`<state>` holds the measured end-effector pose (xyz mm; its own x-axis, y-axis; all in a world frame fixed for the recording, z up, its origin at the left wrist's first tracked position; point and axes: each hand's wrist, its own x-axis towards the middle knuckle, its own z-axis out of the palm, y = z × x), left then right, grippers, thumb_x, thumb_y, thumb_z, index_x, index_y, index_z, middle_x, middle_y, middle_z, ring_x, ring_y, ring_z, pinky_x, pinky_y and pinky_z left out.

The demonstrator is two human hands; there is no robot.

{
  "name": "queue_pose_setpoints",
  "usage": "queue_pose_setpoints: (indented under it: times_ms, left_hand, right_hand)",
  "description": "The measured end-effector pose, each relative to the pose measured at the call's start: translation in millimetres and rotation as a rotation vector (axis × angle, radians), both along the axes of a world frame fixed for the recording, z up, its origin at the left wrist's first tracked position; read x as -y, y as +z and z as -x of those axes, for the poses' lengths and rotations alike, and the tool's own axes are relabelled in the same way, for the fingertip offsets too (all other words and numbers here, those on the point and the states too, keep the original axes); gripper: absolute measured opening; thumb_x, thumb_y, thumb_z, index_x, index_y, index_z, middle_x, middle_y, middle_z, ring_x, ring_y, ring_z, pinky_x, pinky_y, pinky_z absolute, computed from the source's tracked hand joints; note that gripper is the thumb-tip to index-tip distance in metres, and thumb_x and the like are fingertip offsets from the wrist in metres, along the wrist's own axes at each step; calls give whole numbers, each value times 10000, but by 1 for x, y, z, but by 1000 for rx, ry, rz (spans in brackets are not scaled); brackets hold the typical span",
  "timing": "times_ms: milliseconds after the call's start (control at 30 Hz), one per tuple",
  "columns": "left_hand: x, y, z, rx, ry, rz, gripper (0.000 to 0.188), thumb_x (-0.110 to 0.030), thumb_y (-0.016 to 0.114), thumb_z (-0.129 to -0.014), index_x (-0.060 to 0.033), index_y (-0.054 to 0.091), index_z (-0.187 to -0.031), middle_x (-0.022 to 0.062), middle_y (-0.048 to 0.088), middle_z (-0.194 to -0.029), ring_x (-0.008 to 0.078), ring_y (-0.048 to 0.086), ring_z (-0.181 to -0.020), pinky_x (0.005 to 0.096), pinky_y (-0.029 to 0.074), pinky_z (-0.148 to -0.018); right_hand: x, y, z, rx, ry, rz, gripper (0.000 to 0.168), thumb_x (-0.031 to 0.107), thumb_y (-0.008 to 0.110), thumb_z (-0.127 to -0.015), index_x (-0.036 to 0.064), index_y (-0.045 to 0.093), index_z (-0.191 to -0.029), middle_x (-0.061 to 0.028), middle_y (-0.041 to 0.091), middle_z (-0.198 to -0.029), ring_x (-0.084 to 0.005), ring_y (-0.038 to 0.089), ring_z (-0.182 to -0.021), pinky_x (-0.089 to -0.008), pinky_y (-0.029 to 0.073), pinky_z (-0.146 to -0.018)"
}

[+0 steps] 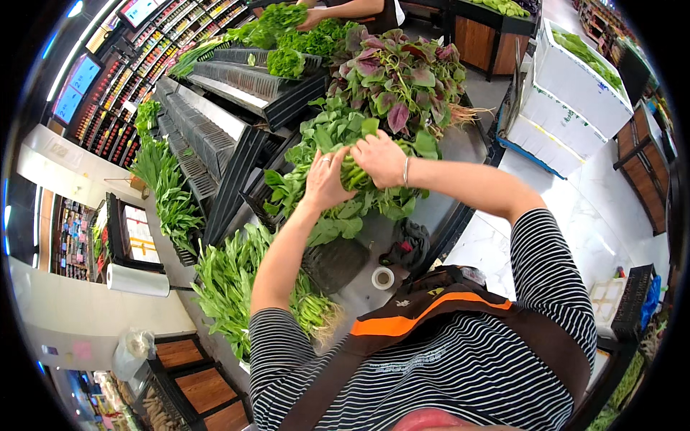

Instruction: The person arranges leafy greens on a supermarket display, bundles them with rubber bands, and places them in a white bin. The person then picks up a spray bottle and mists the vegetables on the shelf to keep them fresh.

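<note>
Both my hands are around the stems of leafy greens on the display counter. My left hand point(327, 180), with a ring, curves round the near side of the green stems point(353, 173), thumb and fingers spread against them. My right hand point(380, 159), a bangle at its wrist, grips the stems from the other side. Broad-leaved greens point(337, 126) lie beneath and around both hands. Beyond them is a heap of red-and-green amaranth point(399, 81) with pale roots. Long-leaved greens with roots point(232, 285) lie beside my left forearm. A roll of tape point(383, 278) sits near my apron.
Black slatted display racks point(199, 134) rise at the left. Another person's hands point(312, 17) hold lettuce at the top. White foam boxes point(577, 97) stand stacked on a blue-edged cart at the right. A dark cloth point(411, 245) lies near the counter's edge. A plastic roll point(137, 280) sticks out at the left.
</note>
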<state>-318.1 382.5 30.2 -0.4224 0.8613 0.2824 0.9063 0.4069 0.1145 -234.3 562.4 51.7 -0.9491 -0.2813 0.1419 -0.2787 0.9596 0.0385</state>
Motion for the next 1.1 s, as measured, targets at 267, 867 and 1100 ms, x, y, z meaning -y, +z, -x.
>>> queue_pose_setpoints:
  times_ms: [267,867,1100]
  left_hand:
    - [-14,149,-78,71,210,330,1025,-413,839,-518,28,364,-1312,267,531,-1189,423,490,-1151,467,353,-1040]
    - [86,60,-231,1120,727,233,1098,-392,882,-526,23,271,-1339,227,575,-1165,315,574,-1098,374,432,-963]
    - [113,33,-277,1301,877,-234,1042,-219,896,-526,-6,295,-1350,166,527,-1212,241,537,-1115,374,425,-966]
  right_hand:
    - [-42,109,-21,140,340,219,536,198,765,-500,-17,516,-922,-186,607,-899,-363,603,-866,-432,502,-741]
    - [85,7,-42,899,1133,105,553,296,787,-560,-39,617,-966,-246,651,-899,-380,633,-897,-436,504,-767]
    - [148,-1,-36,963,1417,-109,569,355,751,-674,-67,636,-1038,-227,650,-1018,-337,615,-936,-418,472,-799]
